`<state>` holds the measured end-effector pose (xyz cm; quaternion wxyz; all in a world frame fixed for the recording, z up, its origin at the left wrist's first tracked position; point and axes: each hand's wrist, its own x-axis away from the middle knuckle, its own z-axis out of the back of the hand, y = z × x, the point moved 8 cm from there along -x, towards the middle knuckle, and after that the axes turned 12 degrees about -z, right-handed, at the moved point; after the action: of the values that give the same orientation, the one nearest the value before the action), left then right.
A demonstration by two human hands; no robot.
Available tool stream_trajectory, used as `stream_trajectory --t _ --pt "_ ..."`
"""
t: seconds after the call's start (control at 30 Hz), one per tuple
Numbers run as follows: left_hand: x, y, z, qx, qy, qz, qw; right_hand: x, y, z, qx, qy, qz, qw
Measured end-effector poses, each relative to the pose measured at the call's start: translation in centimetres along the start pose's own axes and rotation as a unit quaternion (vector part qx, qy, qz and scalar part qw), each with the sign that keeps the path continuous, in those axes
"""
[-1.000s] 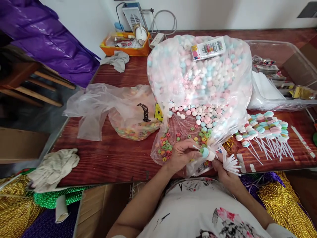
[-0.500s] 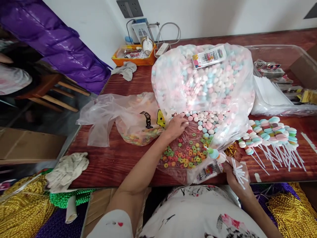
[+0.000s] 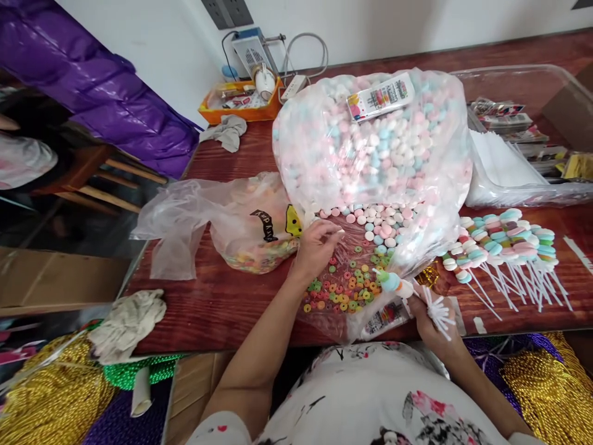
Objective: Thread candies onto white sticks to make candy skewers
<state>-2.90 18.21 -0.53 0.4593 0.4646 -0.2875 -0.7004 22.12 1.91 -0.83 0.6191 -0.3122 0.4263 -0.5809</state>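
My left hand (image 3: 317,246) reaches into the mouth of a big clear bag (image 3: 370,142) of pink, blue and white candy discs, its fingers pinched at the edge of the loose discs (image 3: 380,221). Whether it holds one I cannot make out. Coloured candy rings (image 3: 343,287) lie spread on the plastic just below it. My right hand (image 3: 430,315) is closed on a bundle of white sticks (image 3: 438,309), and one stick carries a blue and a white disc with a green ring (image 3: 391,282).
A pile of finished candy sticks (image 3: 503,244) lies at the right. A second bag of coloured rings (image 3: 252,232) sits left of the big bag. An orange tray (image 3: 238,102), grey cloths (image 3: 127,321) and a clear bin (image 3: 532,136) stand around the red table (image 3: 222,303).
My left hand left the candy stick, reached up into the bag's mouth, then pulled back slightly with fingers pinched. My right hand stayed closed on the sticks.
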Motion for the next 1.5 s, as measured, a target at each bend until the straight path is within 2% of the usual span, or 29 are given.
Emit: stream_trajectory --t 0.07,0.13,0.23,0.37,0.5,0.63,0.77,0.83,0.93,1.07,1.23,1.5 --pt "2.1 1.0 0.2 0.164 0.056 0.069 0.982 -0.2 -0.2 -0.1 -0.005 0.000 -0.021 1.000" --pt "3.9 2.5 0.1 0.261 0.095 0.116 0.954 -0.3 -0.9 -0.9 -0.004 -0.022 -0.013 1.000" --pt "5.8 4.5 0.0 0.322 0.139 0.139 0.926 -0.3 -2.1 -2.4 0.016 -0.058 0.035 0.998" --pt "6.9 5.5 0.1 0.352 0.162 0.125 0.913 0.0 -2.4 -3.1 0.038 -0.051 0.063 0.996" --pt "7.6 5.4 0.3 0.326 0.169 0.095 0.925 0.4 -2.4 -2.8 0.032 -0.034 0.053 0.998" --pt "8.2 5.4 0.3 0.298 0.168 0.046 0.939 0.7 -2.8 -3.0 0.029 -0.044 0.045 0.998" --pt "8.8 5.7 0.2 0.262 0.138 0.005 0.955 0.6 -3.6 -3.0 0.028 -0.056 0.038 0.997" --pt "8.8 6.2 0.5 0.209 0.122 -0.015 0.970 0.6 -4.1 -2.9 0.029 -0.059 0.045 0.997" --pt "8.7 7.9 1.4 0.096 0.132 -0.092 0.982 0.6 -4.6 -3.0 0.042 -0.063 0.048 0.996" --pt "8.8 9.7 2.0 0.020 0.144 -0.176 0.974 0.8 -4.4 -3.7 0.051 -0.080 0.042 0.995" --pt "9.3 10.5 1.7 -0.035 0.106 -0.235 0.966 1.0 -4.8 -4.7 0.048 -0.097 0.069 0.992" --pt "9.9 11.9 1.8 -0.120 0.103 -0.332 0.930 0.9 -4.6 -5.7 -0.026 -0.105 -0.016 0.994"
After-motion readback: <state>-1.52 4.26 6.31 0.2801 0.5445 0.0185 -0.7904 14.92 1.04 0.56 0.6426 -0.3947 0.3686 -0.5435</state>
